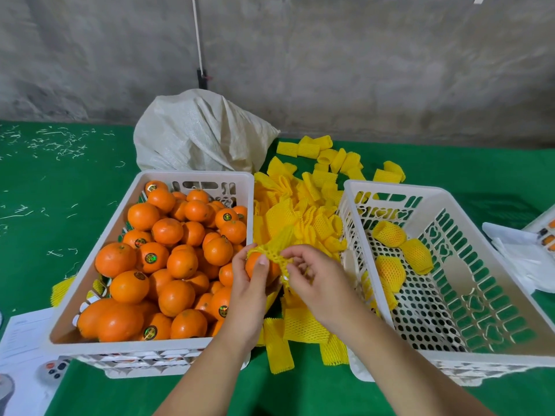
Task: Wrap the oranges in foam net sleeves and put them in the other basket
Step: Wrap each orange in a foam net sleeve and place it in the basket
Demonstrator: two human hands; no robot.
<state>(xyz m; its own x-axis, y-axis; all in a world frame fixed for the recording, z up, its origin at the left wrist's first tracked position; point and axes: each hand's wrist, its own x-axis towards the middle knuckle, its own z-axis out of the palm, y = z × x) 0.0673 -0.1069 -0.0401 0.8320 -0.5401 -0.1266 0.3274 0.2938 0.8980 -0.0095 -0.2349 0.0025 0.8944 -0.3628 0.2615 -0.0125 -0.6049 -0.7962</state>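
My left hand (250, 283) grips an orange (253, 264) between the two baskets. A yellow foam net sleeve (274, 250) is stretched partly over that orange, and my right hand (312, 274) pinches the sleeve's edge. The left white basket (192, 177) is full of several bare oranges (168, 259), some with stickers. The right white basket (420, 190) holds three sleeved oranges (390, 234) near its far left corner. Loose yellow sleeves (312, 202) are heaped between the baskets.
A white woven sack (204, 130) stands behind the left basket. Green cloth (60, 205) covers the table, with scraps at the far left. Papers (24, 340) lie at the near left. White bags (516, 250) and another crate's corner sit at the right edge.
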